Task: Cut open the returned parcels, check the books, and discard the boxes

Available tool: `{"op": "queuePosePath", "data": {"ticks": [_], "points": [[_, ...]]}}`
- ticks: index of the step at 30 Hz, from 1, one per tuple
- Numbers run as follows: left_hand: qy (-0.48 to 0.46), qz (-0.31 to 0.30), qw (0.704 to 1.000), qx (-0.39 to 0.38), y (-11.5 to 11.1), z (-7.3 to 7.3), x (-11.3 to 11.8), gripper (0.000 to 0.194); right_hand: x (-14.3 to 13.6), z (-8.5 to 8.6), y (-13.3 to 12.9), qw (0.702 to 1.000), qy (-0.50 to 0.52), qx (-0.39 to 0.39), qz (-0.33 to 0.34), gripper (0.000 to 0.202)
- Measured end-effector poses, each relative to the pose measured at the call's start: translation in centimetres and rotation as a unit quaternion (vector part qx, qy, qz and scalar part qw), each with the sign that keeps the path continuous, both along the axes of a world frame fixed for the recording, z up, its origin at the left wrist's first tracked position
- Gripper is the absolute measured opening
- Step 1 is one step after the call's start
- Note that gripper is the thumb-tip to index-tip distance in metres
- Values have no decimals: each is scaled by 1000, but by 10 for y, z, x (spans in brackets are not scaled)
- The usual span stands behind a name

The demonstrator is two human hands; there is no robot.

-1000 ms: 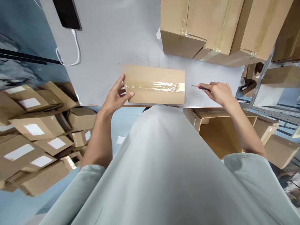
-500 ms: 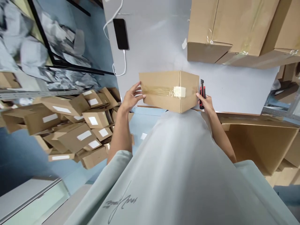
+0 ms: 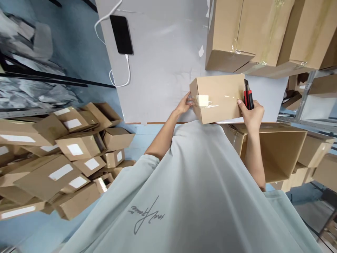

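Note:
A taped cardboard box [image 3: 223,88] with a small pale label rests at the front of the table, close against my shirt. My left hand [image 3: 184,103] grips its left end, fingers partly hidden behind the corner. At the other end, my right hand [image 3: 252,110] has its thumb on the box's side. That same hand is closed around a red and black utility knife [image 3: 248,95], its blade end pointing away from me.
Larger taped boxes [image 3: 263,35] stand at the back right of the table [image 3: 158,70]. A phone [image 3: 121,34] with a white cable lies at left. Many used boxes [image 3: 76,147] are piled on the floor at left; an open carton [image 3: 276,154] sits below the right edge.
The box has turned, so its labelled corner now faces left and a longer side faces right. Both hands stayed at its ends, the knife still in my right hand. My view has shifted.

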State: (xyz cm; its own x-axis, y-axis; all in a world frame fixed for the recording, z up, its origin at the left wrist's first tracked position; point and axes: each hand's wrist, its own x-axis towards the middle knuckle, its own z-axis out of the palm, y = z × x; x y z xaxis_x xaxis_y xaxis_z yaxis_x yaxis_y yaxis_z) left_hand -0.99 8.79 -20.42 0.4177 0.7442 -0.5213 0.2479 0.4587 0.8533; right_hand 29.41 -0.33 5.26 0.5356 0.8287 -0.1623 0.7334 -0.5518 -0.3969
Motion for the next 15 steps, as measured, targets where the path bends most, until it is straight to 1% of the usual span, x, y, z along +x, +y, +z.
{"op": "queuePosePath", "data": {"ticks": [1, 2, 3, 5, 7, 9, 10, 11, 12, 13, 15], "points": [[13, 3, 999, 29, 3, 3, -2, 92, -7, -3, 1, 1000, -16, -2, 3, 53], [24, 9, 998, 65, 8, 9, -7, 84, -14, -6, 1, 1000, -27, -1, 6, 55], [28, 16, 994, 104, 14, 19, -13, 80, -22, -9, 1, 999, -37, -1, 12, 56], [14, 31, 985, 172, 31, 48, -26, 78, -34, -11, 2, 998, -62, -1, 22, 58], [-12, 37, 974, 222, 51, 83, -33, 72, -42, -8, 1, 995, -92, -2, 30, 61], [-32, 30, 968, 246, 69, 116, -31, 66, -50, 2, -2, 993, -113, 2, 39, 64], [-42, 22, 967, 250, 77, 128, -28, 63, -55, 8, -4, 992, -114, 2, 46, 65], [-51, 12, 967, 250, 83, 137, -24, 59, -62, 16, -7, 992, -110, 0, 55, 67], [-60, 2, 967, 247, 88, 142, -20, 54, -71, 25, -9, 993, -100, -6, 66, 69], [-68, -8, 968, 242, 92, 144, -17, 50, -82, 34, -12, 993, -84, -17, 78, 71], [-82, -23, 969, 233, 97, 141, -13, 45, -109, 49, -15, 993, -46, -47, 103, 72]]}}
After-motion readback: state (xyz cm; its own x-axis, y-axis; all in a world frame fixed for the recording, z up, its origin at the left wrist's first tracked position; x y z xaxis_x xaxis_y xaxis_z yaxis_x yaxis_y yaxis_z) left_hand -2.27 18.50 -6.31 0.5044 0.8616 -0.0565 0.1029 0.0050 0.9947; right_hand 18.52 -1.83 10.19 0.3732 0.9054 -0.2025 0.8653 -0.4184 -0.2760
